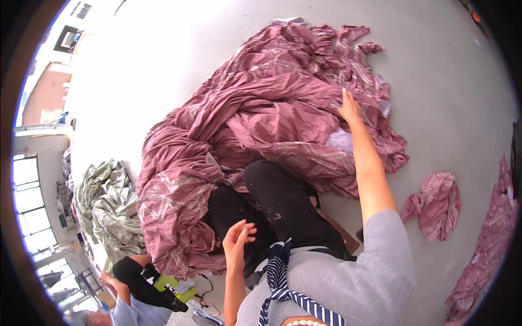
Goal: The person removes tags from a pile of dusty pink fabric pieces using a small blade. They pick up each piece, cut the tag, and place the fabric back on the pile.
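Observation:
A large heap of dusty-pink patterned fabric [283, 103] is spread in folds before me and around my knees. My right hand [349, 106] reaches out over the right part of the heap, its fingers stretched and nothing visibly gripped. Whether it touches the cloth I cannot tell. Below it, a pale lilac patch [340, 140] shows among the folds. Above my lap, near the black trousers [291, 212], my left hand [237, 239] is raised with its fingers loosely bent and apart, holding nothing. A small white tag [211, 159] lies on the cloth near my knee.
A separate pink bundle [437, 206] lies on the grey floor at right, with more pink fabric [481, 255] along the right edge. Left of the heap are a pile of pale green fabric [111, 204] and a seated co-worker [133, 304] beside a yellow-green item [171, 285].

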The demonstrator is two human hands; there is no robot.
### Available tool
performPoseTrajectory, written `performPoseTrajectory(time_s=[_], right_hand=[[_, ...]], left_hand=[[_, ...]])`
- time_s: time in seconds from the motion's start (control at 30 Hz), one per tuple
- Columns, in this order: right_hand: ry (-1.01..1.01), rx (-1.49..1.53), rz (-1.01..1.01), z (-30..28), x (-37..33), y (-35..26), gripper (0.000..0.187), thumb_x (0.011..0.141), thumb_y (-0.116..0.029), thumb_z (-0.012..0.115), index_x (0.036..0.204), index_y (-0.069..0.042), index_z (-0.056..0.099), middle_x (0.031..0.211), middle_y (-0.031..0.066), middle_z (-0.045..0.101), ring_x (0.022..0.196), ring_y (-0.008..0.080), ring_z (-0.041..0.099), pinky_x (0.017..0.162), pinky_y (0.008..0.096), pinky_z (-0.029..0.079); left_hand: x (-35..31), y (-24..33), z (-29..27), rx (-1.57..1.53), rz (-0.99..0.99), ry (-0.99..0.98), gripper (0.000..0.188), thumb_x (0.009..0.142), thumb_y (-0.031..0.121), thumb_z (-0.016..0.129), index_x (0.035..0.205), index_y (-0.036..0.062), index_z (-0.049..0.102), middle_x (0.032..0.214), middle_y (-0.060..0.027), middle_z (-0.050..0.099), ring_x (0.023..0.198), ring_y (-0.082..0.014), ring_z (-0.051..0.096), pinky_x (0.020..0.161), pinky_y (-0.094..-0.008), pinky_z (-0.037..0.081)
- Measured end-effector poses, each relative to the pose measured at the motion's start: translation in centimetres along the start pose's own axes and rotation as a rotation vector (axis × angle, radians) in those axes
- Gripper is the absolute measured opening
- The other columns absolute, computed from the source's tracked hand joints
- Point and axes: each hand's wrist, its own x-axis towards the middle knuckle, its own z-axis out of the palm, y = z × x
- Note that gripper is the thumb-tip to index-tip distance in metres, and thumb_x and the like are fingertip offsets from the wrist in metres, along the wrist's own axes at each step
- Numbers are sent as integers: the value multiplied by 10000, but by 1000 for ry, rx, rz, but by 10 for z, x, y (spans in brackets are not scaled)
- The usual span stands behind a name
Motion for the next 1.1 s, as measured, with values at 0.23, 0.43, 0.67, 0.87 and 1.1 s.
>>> performPoseTrajectory(time_s=[0.23, 0.43, 0.67, 0.87, 1.1], right_hand=[[-67, 195, -44, 55, -52, 11, 339, 703, -167, 686, 1008, -42, 611, 878, 180, 661, 871, 361, 635, 755, 430, 494], [-99, 914, -127, -59, -156, 28, 143, 728, -27, 656, 859, -9, 602, 660, -25, 554, 625, 26, 489, 533, 219, 386], [-855, 1057, -497, -175, -352, -82, 313, 757, -154, 711, 998, -3, 581, 760, 28, 568, 711, 108, 546, 665, 265, 467], [-770, 767, -763, -109, -422, -134, 340, 796, -288, 674, 976, -19, 570, 769, 186, 626, 695, 341, 623, 625, 407, 473], [-752, 729, -969, -130, -438, -158, 271, 771, -169, 692, 989, -42, 594, 860, 121, 653, 789, 269, 652, 678, 358, 500]], left_hand=[[-10, -27, -6, -74, -114, 79, 266, 926, 124, 564, 1157, -8, 563, 1043, -152, 654, 892, -197, 657, 703, -277, 540], [14, -5, 21, -35, 5, -68, 259, 936, 140, 544, 1151, -4, 561, 1035, -147, 650, 882, -192, 651, 675, -264, 529], [38, 16, 84, -376, -140, -485, 521, 928, 331, 554, 1332, 25, 436, 1203, -112, 571, 1086, -220, 567, 931, -369, 474], [41, 32, 48, -346, -284, -344, 334, 676, -16, 582, 1009, -32, 604, 858, -114, 662, 746, -234, 652, 752, -336, 553], [5, -4, -123, -918, 135, -207, 442, 595, -4, 436, 995, -114, 589, 1067, -203, 623, 997, -310, 596, 978, -433, 444]])
